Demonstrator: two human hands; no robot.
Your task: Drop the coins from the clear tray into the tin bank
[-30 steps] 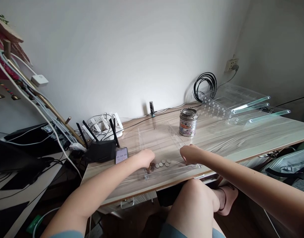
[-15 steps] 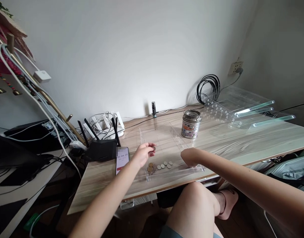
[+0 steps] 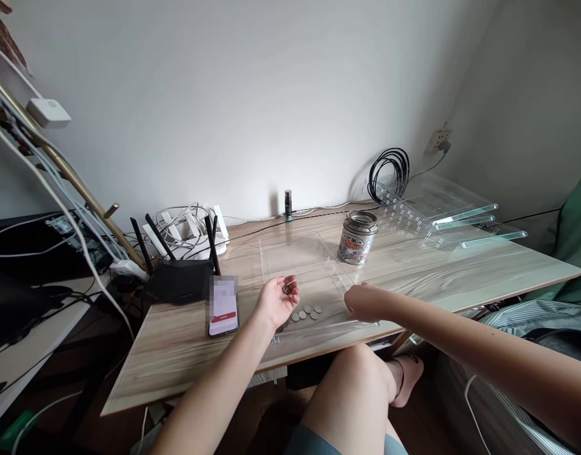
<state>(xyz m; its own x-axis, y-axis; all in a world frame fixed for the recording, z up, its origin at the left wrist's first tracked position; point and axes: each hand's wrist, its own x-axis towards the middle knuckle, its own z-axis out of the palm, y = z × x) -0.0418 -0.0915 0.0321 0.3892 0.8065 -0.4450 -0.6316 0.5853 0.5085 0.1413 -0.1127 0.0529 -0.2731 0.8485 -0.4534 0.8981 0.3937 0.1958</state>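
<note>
My left hand (image 3: 280, 300) is turned palm up over the left part of a clear plastic tray (image 3: 338, 272), its fingers curled around coins (image 3: 287, 289). Several silver coins (image 3: 302, 315) lie in a loose cluster near the tray's front, just right of that hand. My right hand (image 3: 364, 302) is closed at the tray's right side, back of the hand towards me. Its fingertips are hidden, so what they hold, if anything, cannot be made out. Behind the tray, to the right, stands a metal tin (image 3: 357, 239) with a printed label and an opening in its top.
A phone (image 3: 223, 306) lies left of the tray, by a black router (image 3: 181, 278) with upright antennas. White cables and plugs (image 3: 191, 230) sit behind it. A small black bottle (image 3: 288, 205) stands at the wall. Clear trays (image 3: 442, 212) are stacked right, near coiled black cable (image 3: 389, 174).
My left hand has rolled from palm down to palm up with the coins in it. It now hides the golden coins. My right hand stays by the tray; the view has shifted slightly.
</note>
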